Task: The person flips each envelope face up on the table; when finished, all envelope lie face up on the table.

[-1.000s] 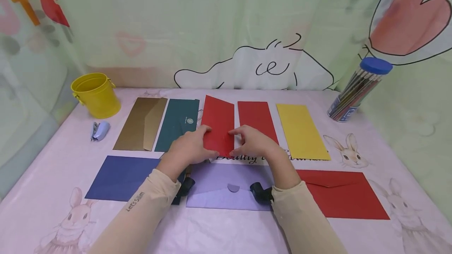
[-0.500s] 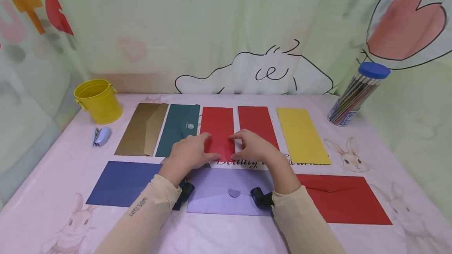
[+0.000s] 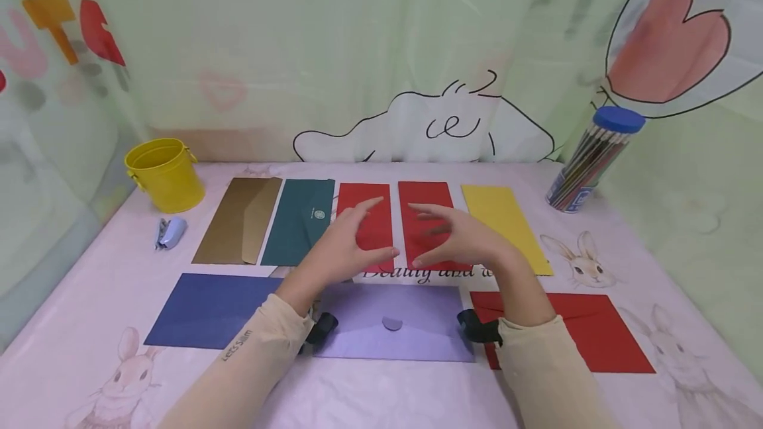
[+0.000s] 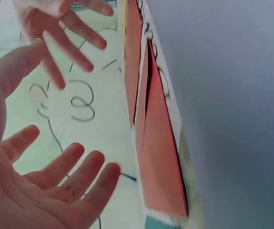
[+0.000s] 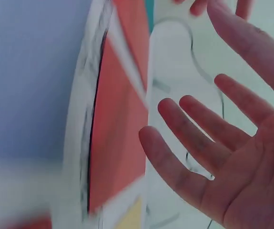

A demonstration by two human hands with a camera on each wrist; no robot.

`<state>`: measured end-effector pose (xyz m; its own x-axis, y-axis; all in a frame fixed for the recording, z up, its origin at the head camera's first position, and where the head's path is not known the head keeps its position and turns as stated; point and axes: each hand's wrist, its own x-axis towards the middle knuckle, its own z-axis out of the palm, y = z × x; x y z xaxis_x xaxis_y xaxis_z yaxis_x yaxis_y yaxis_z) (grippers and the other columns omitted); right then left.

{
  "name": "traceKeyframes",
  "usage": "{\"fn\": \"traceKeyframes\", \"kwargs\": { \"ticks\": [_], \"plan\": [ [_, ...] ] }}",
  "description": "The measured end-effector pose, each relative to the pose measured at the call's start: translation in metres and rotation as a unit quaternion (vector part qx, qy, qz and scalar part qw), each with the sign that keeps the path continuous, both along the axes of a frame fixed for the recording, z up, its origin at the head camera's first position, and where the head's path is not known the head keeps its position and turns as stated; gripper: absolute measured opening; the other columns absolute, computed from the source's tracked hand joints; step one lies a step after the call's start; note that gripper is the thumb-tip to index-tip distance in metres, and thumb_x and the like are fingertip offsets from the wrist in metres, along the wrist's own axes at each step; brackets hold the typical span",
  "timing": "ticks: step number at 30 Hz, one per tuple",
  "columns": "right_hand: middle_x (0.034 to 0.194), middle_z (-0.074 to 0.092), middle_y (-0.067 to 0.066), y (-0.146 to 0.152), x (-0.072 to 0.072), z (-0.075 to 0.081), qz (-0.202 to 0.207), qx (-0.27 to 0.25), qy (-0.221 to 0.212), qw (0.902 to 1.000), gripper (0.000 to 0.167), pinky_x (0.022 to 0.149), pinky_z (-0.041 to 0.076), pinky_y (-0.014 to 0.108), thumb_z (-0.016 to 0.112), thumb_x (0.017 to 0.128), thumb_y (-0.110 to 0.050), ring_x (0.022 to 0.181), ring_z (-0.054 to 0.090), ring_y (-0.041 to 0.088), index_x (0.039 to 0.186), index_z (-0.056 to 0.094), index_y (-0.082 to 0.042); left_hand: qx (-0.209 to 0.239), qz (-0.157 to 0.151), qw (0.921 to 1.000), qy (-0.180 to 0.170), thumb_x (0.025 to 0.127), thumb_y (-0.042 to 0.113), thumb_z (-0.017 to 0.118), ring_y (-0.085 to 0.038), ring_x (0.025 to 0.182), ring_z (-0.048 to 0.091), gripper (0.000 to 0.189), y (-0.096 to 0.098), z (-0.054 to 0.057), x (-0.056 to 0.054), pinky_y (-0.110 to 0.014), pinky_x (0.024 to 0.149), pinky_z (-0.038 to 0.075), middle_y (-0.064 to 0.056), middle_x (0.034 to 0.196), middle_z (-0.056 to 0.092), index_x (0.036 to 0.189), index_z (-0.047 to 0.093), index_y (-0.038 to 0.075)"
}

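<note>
My left hand (image 3: 342, 243) hovers over the left upright red envelope (image 3: 372, 220), fingers spread and holding nothing. Opposite it, my right hand (image 3: 467, 237) is raised above the other upright red envelope (image 3: 426, 197), its fingers loosely extended and apart from the paper. Both palms face each other across a gap. In the left wrist view the nearer red envelope (image 4: 158, 157) lies with its flap edge slightly lifted. The right wrist view shows the right hand (image 5: 222, 157) with nothing between its fingers. Closest to the forearms is a lavender envelope (image 3: 390, 343) with a round tab.
A brown envelope (image 3: 232, 224), a green one (image 3: 295, 220) and a yellow one (image 3: 507, 217) complete the back row. In front lie a blue envelope (image 3: 208, 310) and a wide red one (image 3: 602, 336). A yellow bucket (image 3: 169, 181), a stapler (image 3: 171, 233) and a pencil tub (image 3: 590, 164) stand around.
The left red envelope, tilted up between both hands a second ago, now lies flat in the row. Both hands have let go and lifted; the right hand has moved to the right.
</note>
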<state>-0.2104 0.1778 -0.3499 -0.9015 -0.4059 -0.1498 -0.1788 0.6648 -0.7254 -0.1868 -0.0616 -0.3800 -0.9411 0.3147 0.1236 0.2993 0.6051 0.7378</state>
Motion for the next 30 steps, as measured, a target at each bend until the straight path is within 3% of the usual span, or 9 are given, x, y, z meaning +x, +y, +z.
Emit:
{"fn": "traceKeyframes", "kwargs": {
  "ticks": [5, 9, 13, 16, 23, 30],
  "plan": [
    [0.151, 0.042, 0.022, 0.034, -0.003, -0.002, -0.046, 0.018, -0.002, 0.9988, 0.090, 0.092, 0.053, 0.052, 0.086, 0.079, -0.018, 0.133, 0.044, 0.046, 0.156, 0.039, -0.015, -0.031, -0.018, 0.9990, -0.026, 0.082, 0.040, 0.083, -0.026, 0.127, 0.052, 0.089, 0.028, 0.004, -0.006, -0.050, 0.096, 0.051, -0.006, 0.146, 0.049, 0.156, 0.037, 0.023],
    [0.151, 0.040, 0.024, 0.047, -0.006, -0.005, -0.060, 0.015, -0.013, 0.9980, 0.087, 0.090, 0.054, 0.051, 0.084, 0.081, -0.016, 0.131, 0.045, 0.048, 0.156, 0.039, -0.013, -0.044, -0.040, 0.9967, -0.055, 0.082, 0.040, 0.083, -0.025, 0.124, 0.055, 0.086, 0.051, 0.004, -0.012, -0.046, 0.095, 0.052, -0.006, 0.142, 0.054, 0.154, 0.041, 0.021],
    [0.150, 0.040, 0.024, 0.053, -0.007, -0.008, -0.059, 0.013, -0.026, 0.9979, 0.085, 0.089, 0.055, 0.048, 0.084, 0.081, -0.016, 0.131, 0.045, 0.049, 0.154, 0.041, -0.012, -0.063, -0.052, 0.9950, -0.058, 0.082, 0.038, 0.083, -0.024, 0.127, 0.052, 0.081, 0.068, -0.004, -0.014, -0.045, 0.098, 0.050, -0.006, 0.142, 0.054, 0.151, 0.046, 0.018],
    [0.149, 0.041, 0.025, 0.055, -0.007, -0.010, -0.059, 0.016, -0.034, 0.9975, 0.083, 0.089, 0.055, 0.047, 0.085, 0.081, -0.015, 0.130, 0.046, 0.049, 0.153, 0.043, -0.010, -0.104, -0.058, 0.9917, -0.050, 0.082, 0.037, 0.083, -0.023, 0.127, 0.052, 0.077, 0.075, -0.011, -0.013, -0.043, 0.101, 0.047, -0.005, 0.141, 0.055, 0.148, 0.051, 0.015],
    [0.143, 0.049, 0.027, 0.051, -0.004, -0.011, -0.078, 0.042, -0.053, 0.9947, 0.080, 0.092, 0.054, 0.046, 0.085, 0.080, -0.017, 0.128, 0.050, 0.044, 0.150, 0.047, -0.008, -0.245, -0.056, 0.9680, 0.003, 0.084, 0.039, 0.082, -0.025, 0.124, 0.056, 0.060, 0.079, -0.014, -0.004, -0.040, 0.100, 0.048, -0.004, 0.136, 0.061, 0.136, 0.066, 0.015],
    [0.139, 0.052, 0.025, 0.054, -0.003, -0.010, -0.080, 0.055, -0.061, 0.9935, 0.076, 0.090, 0.055, 0.045, 0.084, 0.081, -0.015, 0.126, 0.051, 0.042, 0.148, 0.049, -0.007, -0.319, -0.075, 0.9415, 0.076, 0.086, 0.041, 0.079, -0.023, 0.103, 0.061, 0.044, 0.086, -0.009, 0.001, -0.038, 0.092, 0.049, -0.001, 0.112, 0.071, 0.123, 0.075, 0.018]
  ]
}}
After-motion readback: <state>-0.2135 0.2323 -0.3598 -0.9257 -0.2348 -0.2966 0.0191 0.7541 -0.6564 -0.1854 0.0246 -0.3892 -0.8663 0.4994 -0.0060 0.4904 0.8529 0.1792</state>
